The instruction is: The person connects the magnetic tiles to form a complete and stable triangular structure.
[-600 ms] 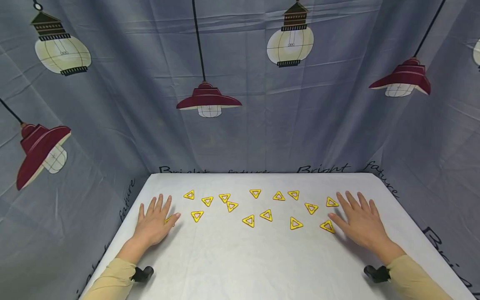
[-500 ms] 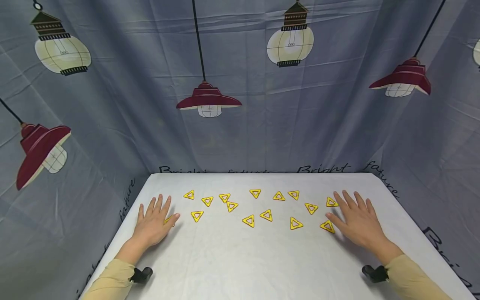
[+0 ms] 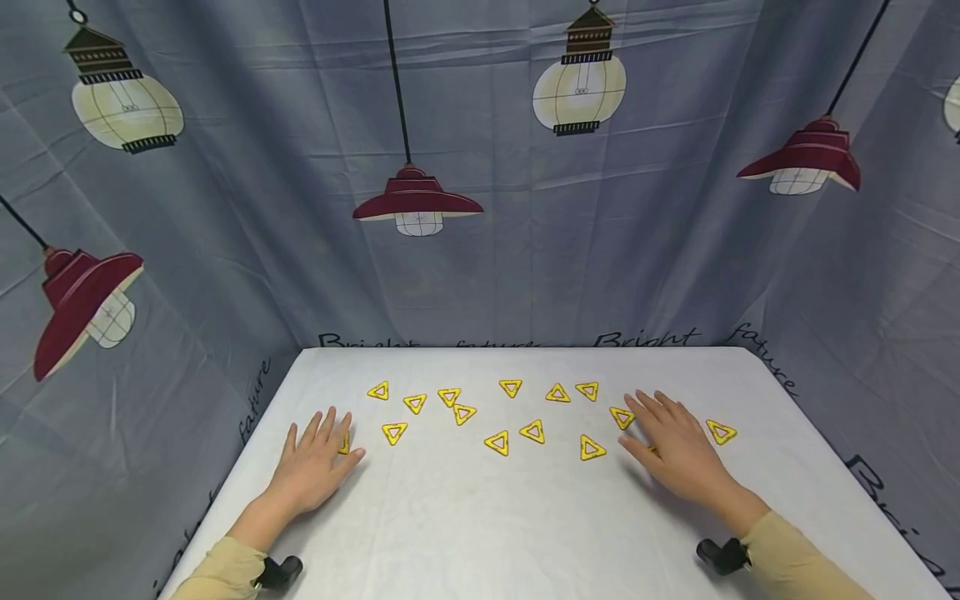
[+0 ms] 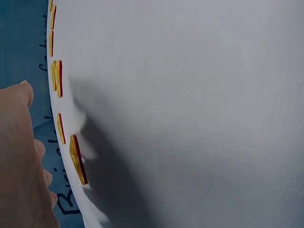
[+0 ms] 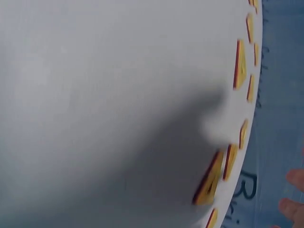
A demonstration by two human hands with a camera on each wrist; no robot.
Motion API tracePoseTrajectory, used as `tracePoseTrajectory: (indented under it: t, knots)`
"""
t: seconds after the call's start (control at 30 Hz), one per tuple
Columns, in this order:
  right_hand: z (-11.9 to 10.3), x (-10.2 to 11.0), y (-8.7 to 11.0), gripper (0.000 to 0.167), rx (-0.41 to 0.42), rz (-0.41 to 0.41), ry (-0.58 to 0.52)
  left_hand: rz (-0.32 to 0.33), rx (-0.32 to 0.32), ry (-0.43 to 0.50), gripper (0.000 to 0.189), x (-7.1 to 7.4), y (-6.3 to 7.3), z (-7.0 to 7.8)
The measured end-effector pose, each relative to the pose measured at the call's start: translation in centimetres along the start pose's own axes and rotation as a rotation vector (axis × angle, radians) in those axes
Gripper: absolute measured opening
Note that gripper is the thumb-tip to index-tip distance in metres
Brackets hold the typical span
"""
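Several flat yellow triangles, each with a triangular hole in its middle, lie scattered on the white table. My left hand is over the table's left side, fingers spread, with a yellow triangle partly hidden behind it. In the left wrist view the left hand is raised above the surface and its shadow falls below. My right hand is over the right side, fingers extended and holding nothing visible. Its fingertips are nearest a yellow triangle; another lies mostly hidden under it. One more triangle lies to its right.
Between the hands, more triangles lie across the back half of the table, two of them close together or touching. A grey curtain printed with lamps hangs behind and at both sides. Black wrist mounts sit under the sleeves.
My right hand has moved left and slightly toward me, uncovering a triangle at the far right and covering others. My left hand has shifted slightly toward me. The triangles appear unmoved.
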State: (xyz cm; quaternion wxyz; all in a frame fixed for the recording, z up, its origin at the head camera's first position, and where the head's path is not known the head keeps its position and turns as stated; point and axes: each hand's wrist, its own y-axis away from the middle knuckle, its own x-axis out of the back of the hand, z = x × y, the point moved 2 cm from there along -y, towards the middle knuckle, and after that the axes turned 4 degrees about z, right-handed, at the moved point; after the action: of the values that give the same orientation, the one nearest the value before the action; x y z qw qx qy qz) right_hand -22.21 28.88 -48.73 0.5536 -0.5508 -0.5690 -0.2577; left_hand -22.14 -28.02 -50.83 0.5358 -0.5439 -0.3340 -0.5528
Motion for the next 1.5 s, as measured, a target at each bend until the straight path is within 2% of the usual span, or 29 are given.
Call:
tracePoseTrajectory:
  t: [0.17,0.4,0.6,0.77,1.0,1.2,1.5]
  knots:
    - [-1.3,-1.1,0.0,0.072,0.027,-0.025,-0.022,0.018,-0.055,0.011,0.078,-1.2,0.3,0.6]
    - [-3.2,-2.3,-0.1,0.069,0.064,-0.068,-0.048,-0.03,-0.105,0.02,0.078,-2.4,0.4,2.1]
    - [-4.9,-3.0,-0.2,0.069,0.108,-0.086,-0.059,-0.055,-0.145,0.06,0.075,-2.1,0.2,3.6]
    - [-7.1,-3.7,-0.7,0.066,0.2,-0.11,-0.071,-0.071,-0.177,0.09,0.071,-1.9,0.0,4.3]
    - [-10.6,-5.5,-1.8,0.067,0.308,-0.252,-0.03,-0.124,-0.171,0.072,0.072,-2.2,-0.4,4.5]
    - [-13.0,-7.0,-2.8,0.068,0.385,-0.323,-0.007,-0.158,-0.152,0.052,0.073,-2.2,-0.9,4.5]
    - [-14.4,-8.3,-3.6,0.071,0.364,-0.358,0.045,-0.163,-0.169,0.063,0.071,-2.2,-1.1,4.7]
